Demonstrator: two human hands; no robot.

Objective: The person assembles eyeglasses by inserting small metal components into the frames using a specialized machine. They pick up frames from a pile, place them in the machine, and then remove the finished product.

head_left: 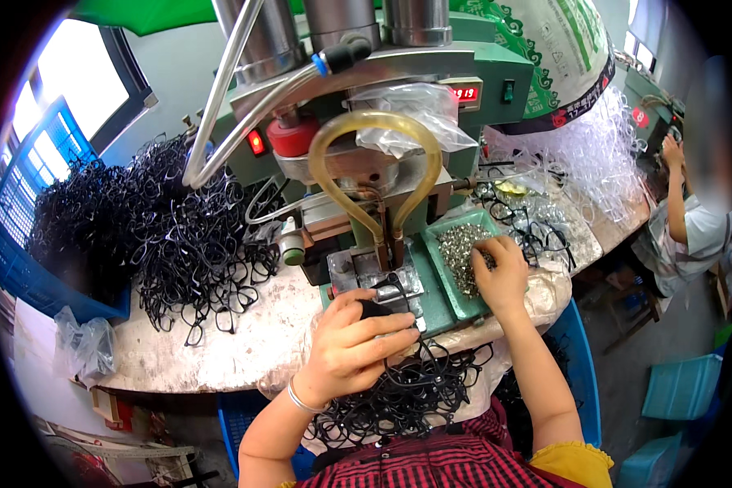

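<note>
Machine (376, 168) faces you between heaped black eyeglass frames (179, 228) and a green tray (470, 309). Fingers curl on your left hand (350, 346), bend on your right hand (503, 276): the left holds one frame (394, 281) at the machine's base, the right meets small metal parts (459, 256), pinch unclear.

Before me, red lit digits (467, 94) glow on the small display (455, 82) of my green press (490, 63). Behind it, the white-and-green sack (563, 57) carries green printing (575, 31) and pale characters on a dark band (579, 103). Far right, a round red sign (640, 118) seems to bear a white figure.
</note>
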